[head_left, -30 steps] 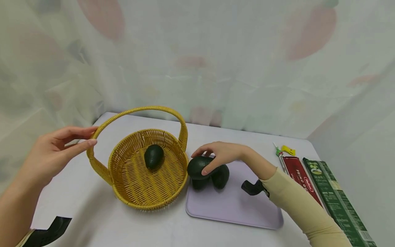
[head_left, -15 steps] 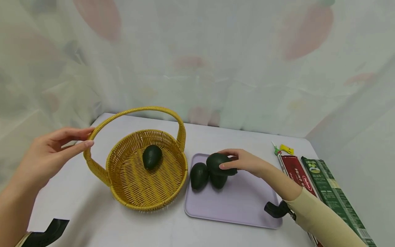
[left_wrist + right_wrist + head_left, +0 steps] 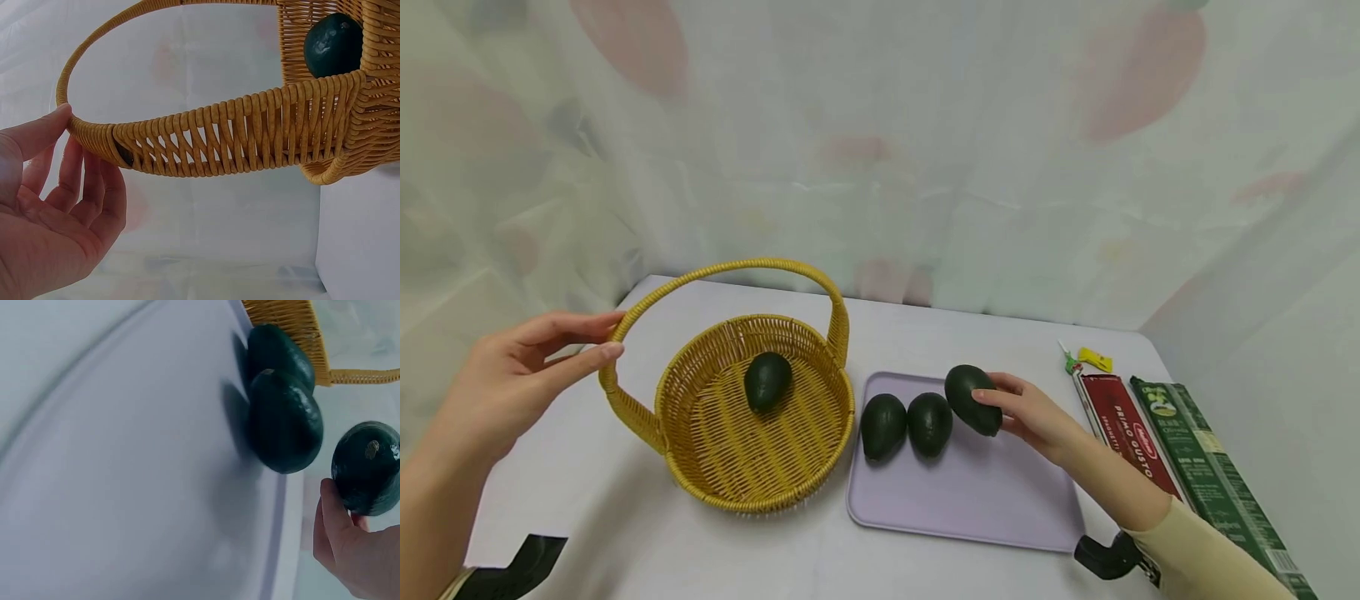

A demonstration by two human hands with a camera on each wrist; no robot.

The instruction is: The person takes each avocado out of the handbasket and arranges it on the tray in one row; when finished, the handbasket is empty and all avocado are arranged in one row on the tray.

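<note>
Landmark: the woven basket (image 3: 730, 467). It stands on the white table (image 3: 625, 533), with its handle arched over the bowl. One avocado (image 3: 767, 380) lies inside the basket, toward the rear of the floor.

Just right of the basket lies the lilac tray (image 3: 970, 508). Two avocados (image 3: 883, 426) (image 3: 930, 423) lie side by side on the tray end nearest the basket.

Well right of the basket, past the tray, lie two long packets (image 3: 1195, 467).

Left of the basket, the left hand (image 3: 512, 383) is spread, fingers straight; the thumb tip touches the handle and nothing is gripped.

The right hand (image 3: 1033, 417) holds the third avocado (image 3: 972, 398) with thumb and fingers, at the tray's rear, farther from the basket than the pair.
</note>
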